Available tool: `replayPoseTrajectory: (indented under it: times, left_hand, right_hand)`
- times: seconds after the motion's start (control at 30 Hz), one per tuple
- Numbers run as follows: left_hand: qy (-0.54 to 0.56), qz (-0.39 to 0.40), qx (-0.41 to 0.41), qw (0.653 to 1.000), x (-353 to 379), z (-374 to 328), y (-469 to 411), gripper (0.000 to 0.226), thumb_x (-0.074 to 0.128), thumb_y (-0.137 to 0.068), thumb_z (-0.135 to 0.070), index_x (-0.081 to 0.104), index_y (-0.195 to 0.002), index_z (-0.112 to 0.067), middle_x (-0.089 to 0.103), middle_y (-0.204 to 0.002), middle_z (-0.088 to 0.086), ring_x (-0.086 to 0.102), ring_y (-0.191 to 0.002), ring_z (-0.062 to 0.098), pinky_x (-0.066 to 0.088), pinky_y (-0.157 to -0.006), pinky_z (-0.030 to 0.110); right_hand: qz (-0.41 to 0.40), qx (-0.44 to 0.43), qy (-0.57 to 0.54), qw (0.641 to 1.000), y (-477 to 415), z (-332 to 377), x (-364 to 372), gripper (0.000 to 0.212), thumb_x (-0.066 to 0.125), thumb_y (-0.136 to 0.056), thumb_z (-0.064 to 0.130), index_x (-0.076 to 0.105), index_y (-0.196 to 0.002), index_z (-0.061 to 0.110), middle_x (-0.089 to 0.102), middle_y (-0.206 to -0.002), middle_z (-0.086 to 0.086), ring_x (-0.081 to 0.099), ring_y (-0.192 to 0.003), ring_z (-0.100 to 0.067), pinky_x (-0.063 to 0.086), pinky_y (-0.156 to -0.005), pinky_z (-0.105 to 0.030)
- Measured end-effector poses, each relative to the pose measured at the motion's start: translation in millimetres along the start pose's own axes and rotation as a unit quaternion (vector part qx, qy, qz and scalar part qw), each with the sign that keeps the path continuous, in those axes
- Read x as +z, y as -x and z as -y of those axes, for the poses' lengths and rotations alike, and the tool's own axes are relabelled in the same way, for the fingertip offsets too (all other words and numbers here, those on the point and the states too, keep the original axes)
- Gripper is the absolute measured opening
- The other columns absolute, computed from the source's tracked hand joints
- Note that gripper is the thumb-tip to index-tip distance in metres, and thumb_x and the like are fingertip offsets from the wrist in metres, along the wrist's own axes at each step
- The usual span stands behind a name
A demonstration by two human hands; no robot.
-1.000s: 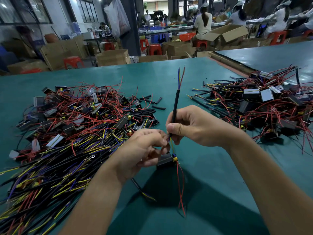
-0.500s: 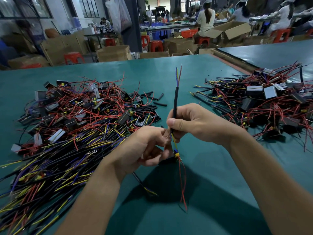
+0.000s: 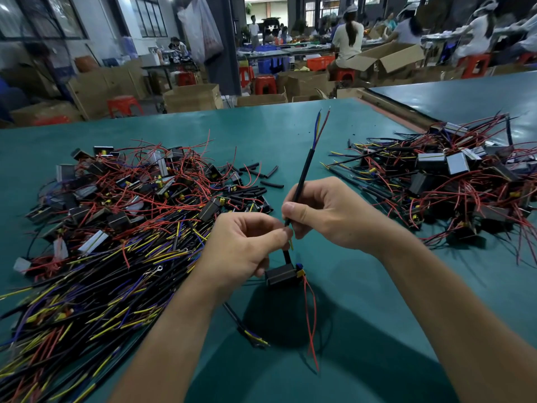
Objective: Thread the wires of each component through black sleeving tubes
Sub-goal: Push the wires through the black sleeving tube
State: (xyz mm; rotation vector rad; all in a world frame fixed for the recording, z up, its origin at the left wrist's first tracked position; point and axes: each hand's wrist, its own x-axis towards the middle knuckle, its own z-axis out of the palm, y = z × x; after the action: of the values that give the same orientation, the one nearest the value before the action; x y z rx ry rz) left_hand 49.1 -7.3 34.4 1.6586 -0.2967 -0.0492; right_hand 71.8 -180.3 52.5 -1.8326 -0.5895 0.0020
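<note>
A: What lies nearest?
B: 2 bare forearms over the green table [image 3: 377, 301]. Between them, 2 thin red wires [image 3: 311, 321] trail toward the camera from a black component [image 3: 280, 275]. A sleeved lead [image 3: 242, 325] with yellow tips runs out from under the left wrist.
A: Where is that component?
B: Just below the left hand [image 3: 247, 245], touching its lower fingers. I cannot tell whether it rests on the table.
A: And the left grip?
B: Curled tight. Thumb and forefinger pinch the wires [image 3: 319, 129] right under the lower end of the tube [image 3: 302, 175].
A: The right?
B: The right hand [image 3: 328, 216] has its grip closed on the black tube, thumb against fingers near the bottom end. The tube leans up and to the right. The wires stick out of its top as 3 tips: blue, yellow and red.
A: Further out?
B: A big left pile [image 3: 116, 222] of components and sleeved leads, and a right pile [image 3: 453, 181], both apart from the hands. Short loose tubes [image 3: 263, 181] lie at the left pile's right edge.
A: Beyond the table?
B: Cardboard boxes [image 3: 193, 97], red stools [image 3: 264, 84], and people [image 3: 347, 39] seated at other tables, blurred.
</note>
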Motion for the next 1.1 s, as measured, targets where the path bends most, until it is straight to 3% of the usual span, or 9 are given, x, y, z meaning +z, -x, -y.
replayPoseTrajectory:
  times: [0.1,0.27,0.37,0.53,0.73,0.93,1.1]
  left_hand:
    - [0.001,-0.029,0.001,1.0,0.4,1.6,-1.4,0.015,0.071,-0.082,-0.006,0.073,-0.067,-0.007,0.067,-0.058,0.005,0.038,-0.029,0.01,0.027,-0.033,0.011]
    - [0.029,-0.083,0.026,0.996,3.6,3.8,-2.1,0.019,0.073,-0.082,-0.007,0.074,-0.065,-0.013,0.066,-0.056,0.006,0.038,-0.029,0.011,0.03,-0.034,0.012]
    - [-0.002,-0.111,0.074,0.991,6.7,3.6,-1.3,0.01,0.076,-0.076,-0.015,0.074,-0.066,-0.014,0.063,-0.053,0.009,0.04,-0.034,0.01,0.032,-0.036,0.015]
    - [-0.086,-0.157,0.132,0.975,7.3,7.3,-3.1,0.014,0.075,-0.076,-0.014,0.073,-0.063,-0.015,0.058,-0.047,-0.012,0.045,-0.039,0.002,0.033,-0.043,0.012]
    - [-0.199,-0.213,0.156,0.944,6.4,13.2,-1.5,0.012,0.07,-0.069,-0.022,0.07,-0.058,-0.018,0.059,-0.048,-0.013,0.048,-0.041,0.006,0.036,-0.047,0.018]
    - [-0.051,-0.18,0.104,0.977,8.2,9.8,-3.7,0.02,0.072,-0.083,-0.008,0.071,-0.063,-0.012,0.065,-0.053,-0.005,0.045,-0.035,0.008,0.034,-0.04,0.015]
    - [0.036,-0.134,0.039,0.99,7.1,5.5,-3.5,0.017,0.066,-0.088,-0.012,0.072,-0.073,-0.007,0.071,-0.065,0.005,0.041,-0.029,0.012,0.03,-0.035,0.014]
  right_hand:
    - [-0.027,-0.004,0.013,1.0,-1.6,-0.2,2.9,0.021,0.059,-0.095,0.009,0.062,-0.075,0.012,0.059,-0.059,0.001,0.057,-0.055,-0.01,0.05,-0.058,-0.027]
    - [-0.086,-0.018,0.014,0.996,-2.5,0.3,5.2,0.019,0.06,-0.095,0.012,0.063,-0.078,0.003,0.06,-0.058,0.0,0.057,-0.056,-0.018,0.052,-0.061,-0.049]
    - [-0.107,-0.007,-0.007,0.994,-3.1,1.1,7.2,0.018,0.06,-0.095,0.011,0.064,-0.079,0.003,0.059,-0.057,0.001,0.057,-0.054,-0.015,0.052,-0.06,-0.041]
    - [-0.125,0.045,-0.103,0.986,-6.5,0.1,14.1,0.021,0.058,-0.095,0.008,0.064,-0.075,0.005,0.059,-0.054,0.001,0.054,-0.049,-0.012,0.053,-0.055,-0.023]
    - [-0.191,0.109,-0.254,0.942,-10.1,-0.3,5.5,0.025,0.054,-0.098,0.016,0.059,-0.074,0.011,0.056,-0.052,0.005,0.051,-0.043,-0.007,0.054,-0.049,-0.023]
    - [-0.121,0.108,-0.264,0.951,-6.7,-2.0,-9.9,0.018,0.054,-0.097,0.011,0.059,-0.079,0.011,0.058,-0.06,0.0,0.055,-0.051,-0.011,0.052,-0.051,-0.023]
    - [-0.064,0.068,-0.24,0.966,-4.8,-4.6,-3.6,0.013,0.06,-0.09,-0.001,0.057,-0.083,0.01,0.057,-0.065,-0.002,0.056,-0.057,-0.013,0.053,-0.055,-0.026]
